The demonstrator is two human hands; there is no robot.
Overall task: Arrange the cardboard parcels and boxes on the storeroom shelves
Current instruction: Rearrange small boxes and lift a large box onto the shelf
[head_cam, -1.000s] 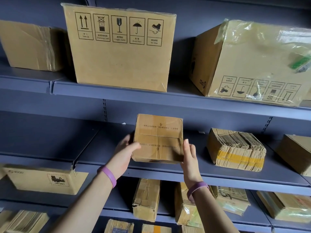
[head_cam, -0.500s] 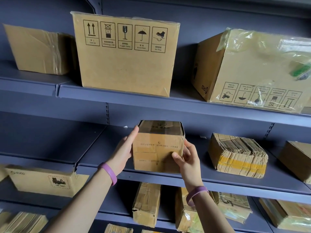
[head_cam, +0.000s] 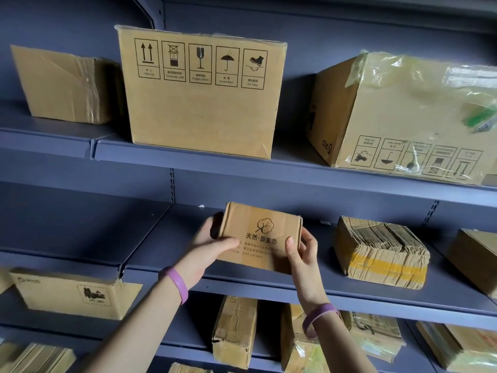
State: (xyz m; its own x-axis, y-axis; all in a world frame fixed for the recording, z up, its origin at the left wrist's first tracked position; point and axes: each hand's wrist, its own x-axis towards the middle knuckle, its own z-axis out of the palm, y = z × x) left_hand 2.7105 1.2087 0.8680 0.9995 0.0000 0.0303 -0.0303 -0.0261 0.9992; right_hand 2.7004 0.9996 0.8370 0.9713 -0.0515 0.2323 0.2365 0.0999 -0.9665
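The small box (head_cam: 259, 232) had turned logo-side forward. The left hand (head_cam: 212, 247) and right hand (head_cam: 302, 251) gripped its ends, fingers curled, over the middle shelf (head_cam: 376, 301), not yet released; the large box (head_cam: 204, 111) above already sat placed.

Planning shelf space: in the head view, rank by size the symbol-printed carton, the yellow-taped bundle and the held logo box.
1. Tall brown cardboard carton with handling symbols
2. Yellow-taped bundle of flattened cardboard
3. Small brown logo-printed cardboard box; looks close to the bundle, so unsure
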